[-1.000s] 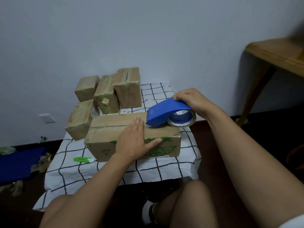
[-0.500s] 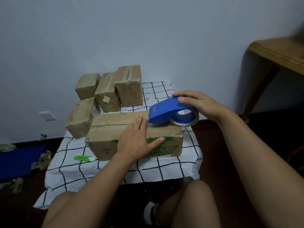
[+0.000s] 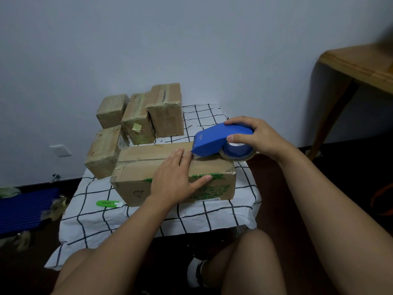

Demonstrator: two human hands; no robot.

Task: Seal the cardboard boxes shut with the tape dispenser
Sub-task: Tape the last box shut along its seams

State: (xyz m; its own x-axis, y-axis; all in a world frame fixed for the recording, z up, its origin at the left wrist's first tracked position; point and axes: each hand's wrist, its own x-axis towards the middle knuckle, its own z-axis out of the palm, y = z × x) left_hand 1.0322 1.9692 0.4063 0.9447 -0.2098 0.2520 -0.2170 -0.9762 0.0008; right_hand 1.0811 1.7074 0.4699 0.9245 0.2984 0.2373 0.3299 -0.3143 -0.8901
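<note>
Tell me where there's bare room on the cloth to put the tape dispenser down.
Free: the checked cloth right of the small boxes, and the front strip before the big box. Crowded: the back left; a green cutter lies front left.

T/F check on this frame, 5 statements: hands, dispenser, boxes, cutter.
1. The right hand grips the blue tape dispenser. True.
2. The dispenser sits at the left end of the large box. False: it is at the right end of the box top.
3. The left hand lies flat with straight fingers on the large box. True.
4. The green cutter lies on top of the large box. False: it lies on the checked cloth, left of the box's front.
5. Two smaller boxes stand behind the large one. False: four smaller boxes are there.
</note>
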